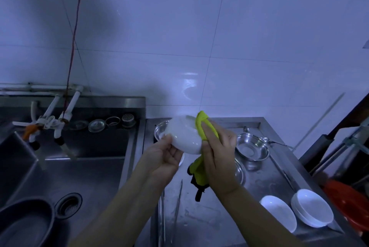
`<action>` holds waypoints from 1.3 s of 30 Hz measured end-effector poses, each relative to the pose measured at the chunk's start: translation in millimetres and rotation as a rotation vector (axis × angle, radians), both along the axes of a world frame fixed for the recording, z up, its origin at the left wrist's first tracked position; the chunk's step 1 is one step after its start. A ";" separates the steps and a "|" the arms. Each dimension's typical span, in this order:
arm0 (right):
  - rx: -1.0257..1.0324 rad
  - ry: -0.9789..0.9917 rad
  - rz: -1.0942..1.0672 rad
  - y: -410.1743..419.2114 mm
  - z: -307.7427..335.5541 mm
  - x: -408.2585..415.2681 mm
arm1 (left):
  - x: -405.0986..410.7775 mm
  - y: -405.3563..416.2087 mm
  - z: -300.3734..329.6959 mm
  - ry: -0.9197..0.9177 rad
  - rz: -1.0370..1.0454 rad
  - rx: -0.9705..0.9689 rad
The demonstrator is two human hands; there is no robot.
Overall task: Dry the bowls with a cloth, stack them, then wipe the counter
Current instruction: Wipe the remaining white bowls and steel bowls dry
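A white bowl (184, 134) is held up over the steel counter (265, 182), its base turned toward me. My left hand (162, 160) grips its left rim. My right hand (216, 154) holds a yellow-green cloth (203, 127) against the bowl's right side; the cloth wraps over the rim and hangs down below my palm. At the counter's near right stands a stack of white bowls (312, 210), with a single white bowl (278, 212) beside it on the left.
Steel bowls (252, 147) sit on the counter behind my hands. Long tongs (177, 206) lie near the counter's left edge. A deep sink (65, 166) with taps (52, 125) and a dark basin (24, 220) is on the left. Red plastic tub (348, 202) at far right.
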State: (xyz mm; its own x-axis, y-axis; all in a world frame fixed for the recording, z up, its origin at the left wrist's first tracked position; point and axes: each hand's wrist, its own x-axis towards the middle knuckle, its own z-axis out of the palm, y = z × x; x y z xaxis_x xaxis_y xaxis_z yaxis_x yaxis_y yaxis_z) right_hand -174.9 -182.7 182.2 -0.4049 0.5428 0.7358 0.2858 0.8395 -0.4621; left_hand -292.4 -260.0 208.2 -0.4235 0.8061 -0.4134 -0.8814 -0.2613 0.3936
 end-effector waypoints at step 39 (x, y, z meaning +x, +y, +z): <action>-0.332 -0.081 0.096 42.9 -9.3 54.9 | 40.6 12.8 -44.3 1.170 -0.411 -0.081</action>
State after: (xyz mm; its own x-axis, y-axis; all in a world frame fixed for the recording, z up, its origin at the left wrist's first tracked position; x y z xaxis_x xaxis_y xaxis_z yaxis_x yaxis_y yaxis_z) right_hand -119.9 -139.8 172.9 -0.5156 0.7039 0.4885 0.2601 0.6718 -0.6935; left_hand -251.8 -247.2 163.8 -0.2936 0.9558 -0.0124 -0.0009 0.0127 0.9999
